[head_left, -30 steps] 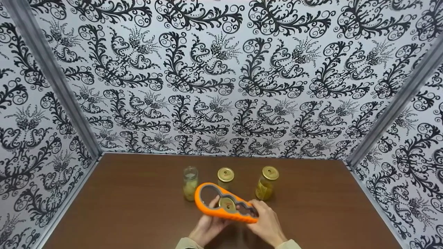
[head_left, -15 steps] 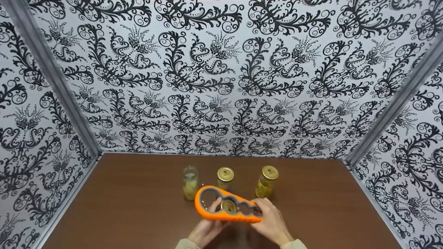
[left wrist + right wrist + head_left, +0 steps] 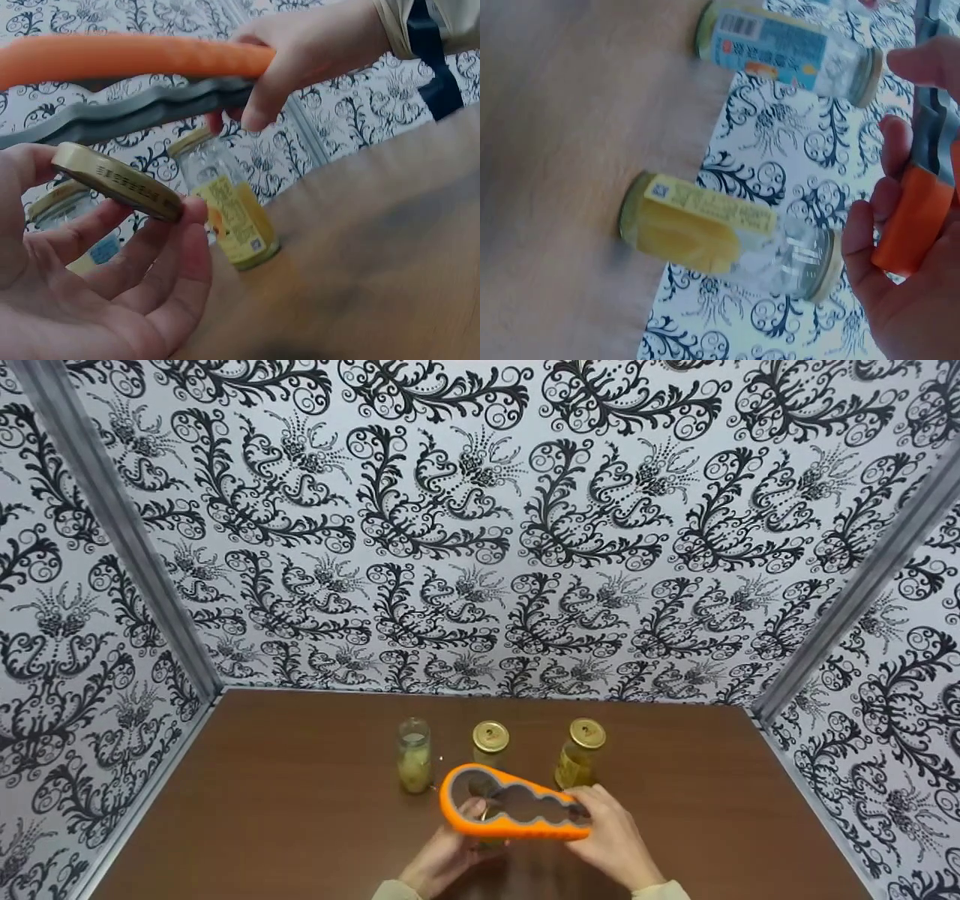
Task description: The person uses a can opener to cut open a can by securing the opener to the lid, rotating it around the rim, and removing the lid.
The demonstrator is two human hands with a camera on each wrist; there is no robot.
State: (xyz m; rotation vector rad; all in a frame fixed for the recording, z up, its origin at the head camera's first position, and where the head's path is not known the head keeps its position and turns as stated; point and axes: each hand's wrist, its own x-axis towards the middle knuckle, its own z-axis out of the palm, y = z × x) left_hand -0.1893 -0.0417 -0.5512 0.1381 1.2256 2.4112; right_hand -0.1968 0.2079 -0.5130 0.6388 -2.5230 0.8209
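In the left wrist view, my left hand (image 3: 105, 292) holds a gold jar lid (image 3: 120, 181) by its edge, between thumb and fingertips. My right hand (image 3: 613, 836) grips the narrow end of an orange jar opener (image 3: 525, 830) with a grey scalloped inner edge. The opener is held above the table, its wide loop over the left hand. From the head view the lid is mostly hidden behind the opener. An uncovered glass jar (image 3: 414, 757) with pale contents stands left of the hands.
Behind the opener stands a jar with a gold lid (image 3: 491, 736) and a blue label (image 3: 769, 49). A yellow-labelled jar (image 3: 576, 765), also lidded, stands farther right. Patterned walls enclose the brown table (image 3: 285, 795) at the back and sides.
The opener and right hand have shifted right. The lid, earlier seen flat through the opener's openings, is now tilted and lower in the left hand, apart from the opener.
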